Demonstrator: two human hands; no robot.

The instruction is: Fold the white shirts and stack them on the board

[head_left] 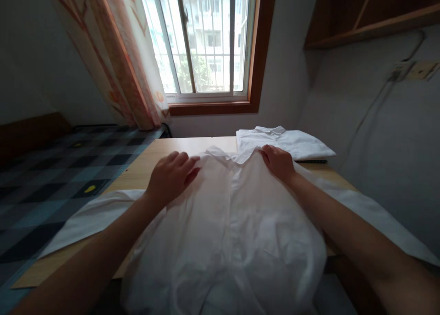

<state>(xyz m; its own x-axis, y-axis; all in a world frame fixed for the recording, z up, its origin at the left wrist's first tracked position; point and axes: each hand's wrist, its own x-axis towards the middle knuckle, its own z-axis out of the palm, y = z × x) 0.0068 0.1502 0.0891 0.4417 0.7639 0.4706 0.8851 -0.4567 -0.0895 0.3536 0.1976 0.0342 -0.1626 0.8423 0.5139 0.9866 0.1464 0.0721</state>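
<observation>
A white button-up shirt [220, 214] lies front side up over the wooden table, its collar toward the window and its lower part spreading toward me, past the near edge. My left hand [173, 173] pinches the shirt near the shoulder, left of the collar. On the other side, my right hand [277, 161] has its fingers closed on the cloth close to the collar's right end. One sleeve stretches out on the left and the other on the right. The lower part of the shirt is slightly blurred.
A folded white shirt [285, 142] sits at the table's far right. Under everything is the light wooden table [137, 173]. To the left is a bed with a checked cover [68, 177]. A barred window [206, 45] with a flowered curtain [113, 54] faces me; a shelf [374, 22] hangs upper right.
</observation>
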